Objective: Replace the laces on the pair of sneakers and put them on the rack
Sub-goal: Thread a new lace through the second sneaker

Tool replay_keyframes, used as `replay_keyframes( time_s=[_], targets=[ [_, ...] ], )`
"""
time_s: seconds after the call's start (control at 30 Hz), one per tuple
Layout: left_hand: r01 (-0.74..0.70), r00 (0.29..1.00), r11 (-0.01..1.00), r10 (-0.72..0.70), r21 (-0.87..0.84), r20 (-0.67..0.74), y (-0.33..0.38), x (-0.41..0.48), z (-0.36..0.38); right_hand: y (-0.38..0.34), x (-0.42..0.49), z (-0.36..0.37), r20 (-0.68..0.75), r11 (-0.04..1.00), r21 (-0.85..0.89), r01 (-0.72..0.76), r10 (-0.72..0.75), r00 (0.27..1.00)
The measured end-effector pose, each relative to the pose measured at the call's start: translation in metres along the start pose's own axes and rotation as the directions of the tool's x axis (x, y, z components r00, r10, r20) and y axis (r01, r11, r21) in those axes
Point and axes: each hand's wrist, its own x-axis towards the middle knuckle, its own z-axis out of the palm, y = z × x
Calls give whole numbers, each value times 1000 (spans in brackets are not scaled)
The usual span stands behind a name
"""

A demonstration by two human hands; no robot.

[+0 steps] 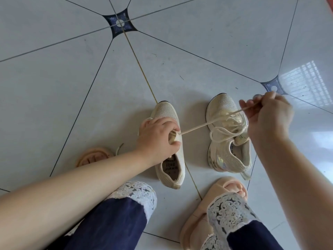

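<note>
Two beige mesh sneakers stand side by side on the tiled floor, toes pointing away from me. My left hand [158,136] grips the left sneaker [169,156] over its tongue and eyelets. A cream lace [203,125] runs taut from under that hand up to my right hand [268,116], which pinches the lace's far end above the right sneaker [227,139]. The right sneaker carries a loose, tangled cream lace across its top. The rack is not in view.
My feet in peach slippers sit near the sneakers, one [91,156] left of the left sneaker, one [212,201] below the right sneaker. Navy trousers with white lace cuffs [137,193] fill the bottom. Grey tile floor [198,51] stretches ahead.
</note>
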Motion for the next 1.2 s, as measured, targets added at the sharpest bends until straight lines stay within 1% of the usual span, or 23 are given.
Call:
replay_keyframes(
  time_s=[0.03,0.07,0.1,0.13,0.17,0.2,0.23,0.27,0.4,0.47,0.57,0.63,0.7,0.73,0.77,0.8,0.87,0.9,0.97,1.03,1.07,1.13,1.2],
  targets=[
    [6,1000,1000,-6,-2,6,0,0,0,0,0,2,17,997,-79,4,-3,1000],
    [11,1000,1000,-11,-8,12,0,0,0,4,-3,4,62,971,-240,9,6,998],
    [15,1000,1000,-15,-14,16,-1,0,0,14,-8,6,146,896,-443,35,33,989],
    [16,1000,1000,-16,-20,14,-2,0,0,26,-14,7,264,756,-645,114,80,961],
    [17,1000,1000,-16,-26,8,-2,0,1,39,-21,8,401,574,-778,256,140,905],
    [13,1000,999,-13,-32,0,-2,-1,1,51,-29,8,523,401,-816,417,203,828],
    [7,1000,999,-7,-38,-10,-1,-1,1,62,-36,8,600,277,-796,538,255,758],
    [0,1000,999,-1,-39,-20,-1,-2,1,70,-42,8,637,181,-769,613,284,716],
    [-16,1000,1000,15,-23,-27,0,-3,1,77,-51,10,672,11,-718,696,274,688],
    [-29,999,1000,29,-12,-20,0,-2,1,68,-47,10,681,48,-721,691,230,695],
    [-25,1000,1000,24,-7,-19,0,0,-1,47,-33,9,609,230,-773,591,10,793],
    [-5,1000,1000,5,-17,-22,-1,1,-1,32,-20,7,460,349,-813,467,-108,881],
    [2,1000,1000,-2,-13,-18,-2,1,0,11,-4,4,276,550,-761,346,-208,938],
    [2,1000,1000,-2,-9,-18,-3,1,0,-1,2,4,188,659,-685,310,-251,950],
    [3,1000,1000,-3,-6,-16,-3,1,0,-11,6,2,121,727,-619,298,-287,950],
    [3,1000,1000,-3,-2,-11,-3,1,0,-15,8,1,88,756,-581,301,-310,947],
    [4,1000,1000,-4,-2,-4,-3,1,1,-8,3,4,160,735,-612,293,-248,956],
    [5,1000,1000,-5,-9,-8,-4,0,1,4,-3,6,232,706,-657,265,-146,962],
    [-2,1000,1000,1,-28,-21,-4,-2,1,33,-19,8,366,556,-791,256,95,926],
    [-13,1000,999,12,-36,-24,-4,-3,0,58,-35,12,444,377,-864,335,253,860],
    [-11,999,999,10,-37,-31,-3,-4,-1,68,-42,14,458,322,-875,363,306,834],
    [2,999,999,-4,-35,-49,-1,-3,-2,80,-48,18,460,291,-882,371,357,813],
    [10,999,1000,-11,-30,-31,0,-2,-1,84,-48,20,464,327,-872,363,323,825]
  ],
)
